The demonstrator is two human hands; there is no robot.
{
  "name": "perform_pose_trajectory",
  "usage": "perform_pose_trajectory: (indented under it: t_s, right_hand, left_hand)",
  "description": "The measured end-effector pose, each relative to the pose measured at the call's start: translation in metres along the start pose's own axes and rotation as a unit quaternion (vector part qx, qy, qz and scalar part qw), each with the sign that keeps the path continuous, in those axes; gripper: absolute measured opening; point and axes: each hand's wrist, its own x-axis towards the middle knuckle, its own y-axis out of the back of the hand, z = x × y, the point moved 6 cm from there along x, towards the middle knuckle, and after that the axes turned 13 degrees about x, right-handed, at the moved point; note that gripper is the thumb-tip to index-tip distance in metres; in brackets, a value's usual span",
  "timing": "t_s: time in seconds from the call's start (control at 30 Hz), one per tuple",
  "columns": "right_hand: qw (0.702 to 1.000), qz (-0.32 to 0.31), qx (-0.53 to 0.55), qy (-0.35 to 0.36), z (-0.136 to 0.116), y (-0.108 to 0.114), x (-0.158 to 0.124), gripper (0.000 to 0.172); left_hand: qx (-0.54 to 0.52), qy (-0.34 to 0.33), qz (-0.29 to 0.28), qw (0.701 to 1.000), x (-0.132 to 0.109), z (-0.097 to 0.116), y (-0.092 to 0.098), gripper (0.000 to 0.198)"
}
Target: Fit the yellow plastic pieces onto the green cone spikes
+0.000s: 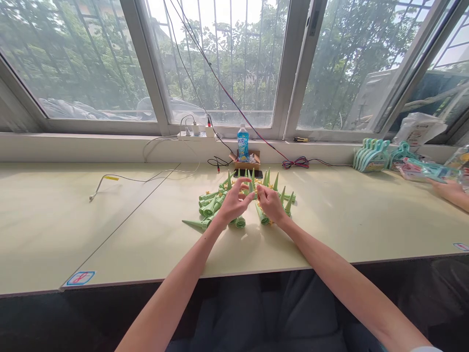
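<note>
A heap of green cone-shaped plastic spikes lies on the pale table, some upright, some on their sides, with small yellow parts among them. My left hand and my right hand meet over the heap. Both have their fingers pinched on a green spike held between them. What the fingertips grip beyond that is too small to make out.
A drink bottle stands in a small cardboard box behind the heap, by a dark phone. Cables and a power strip run along the sill. Green hangers lie at right, near another person's hand.
</note>
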Motion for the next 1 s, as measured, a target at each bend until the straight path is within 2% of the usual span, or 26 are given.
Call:
perform_pose_trajectory:
  t_s: [0.27,0.43,0.57,0.77,0.83,1.0]
  right_hand:
    - [1.000,0.005,0.006,-0.010,0.003,0.001,0.001,0.051]
    - [1.000,0.007,0.019,-0.014,0.003,0.000,0.002,0.050]
    - [1.000,0.014,0.018,0.002,-0.001,-0.002,0.000,0.048]
    - [0.999,0.034,0.007,0.011,-0.004,0.001,-0.001,0.046]
    - [0.999,0.035,0.001,0.015,-0.005,0.002,-0.001,0.045]
    - [0.999,0.036,-0.015,0.021,-0.006,0.002,-0.001,0.041]
  left_hand:
    - [0.087,-0.054,0.031,0.994,0.000,0.003,0.000,0.051]
    - [0.139,-0.061,0.071,0.986,0.000,0.006,0.002,0.045]
    - [0.121,-0.054,0.101,0.986,0.000,0.009,0.006,0.028]
    - [0.097,0.010,0.160,0.982,0.000,0.003,0.017,0.037]
    - [0.090,0.039,0.147,0.984,0.001,-0.002,0.017,0.041]
    - [0.024,0.076,0.051,0.996,0.004,-0.011,0.005,0.044]
